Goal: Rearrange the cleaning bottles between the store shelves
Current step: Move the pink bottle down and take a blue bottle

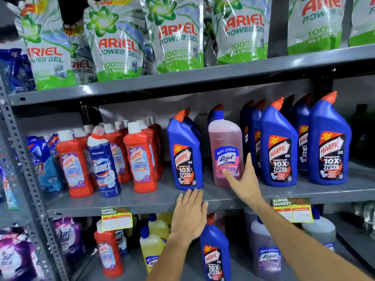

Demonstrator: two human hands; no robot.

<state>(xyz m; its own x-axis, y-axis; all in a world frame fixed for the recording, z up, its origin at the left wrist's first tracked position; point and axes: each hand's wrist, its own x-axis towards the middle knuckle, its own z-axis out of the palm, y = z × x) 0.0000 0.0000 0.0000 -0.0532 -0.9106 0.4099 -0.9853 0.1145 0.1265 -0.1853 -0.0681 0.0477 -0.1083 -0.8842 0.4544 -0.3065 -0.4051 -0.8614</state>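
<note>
A pink Lizol bottle (225, 147) stands on the middle shelf (142, 201) between blue Harpic bottles. My right hand (244, 178) is at its lower right side, thumb on the label and fingers spread beside it, not closed around it. My left hand (189, 213) lies flat and open over the shelf's front edge, just below a blue Harpic bottle (186, 153). Red Harpic bathroom cleaner bottles (140, 159) and a Domex bottle (104, 165) stand to the left. More blue Harpic bottles (279, 147) stand to the right.
Ariel Power Gel pouches (117, 43) fill the top shelf. The lower shelf holds a blue Harpic bottle (215, 252), yellow bottles (152, 252), a purple Lizol bottle (267, 252) and a red bottle (108, 252). A grey slotted upright (26, 169) stands at left. Price tags (116, 218) hang from the shelf edge.
</note>
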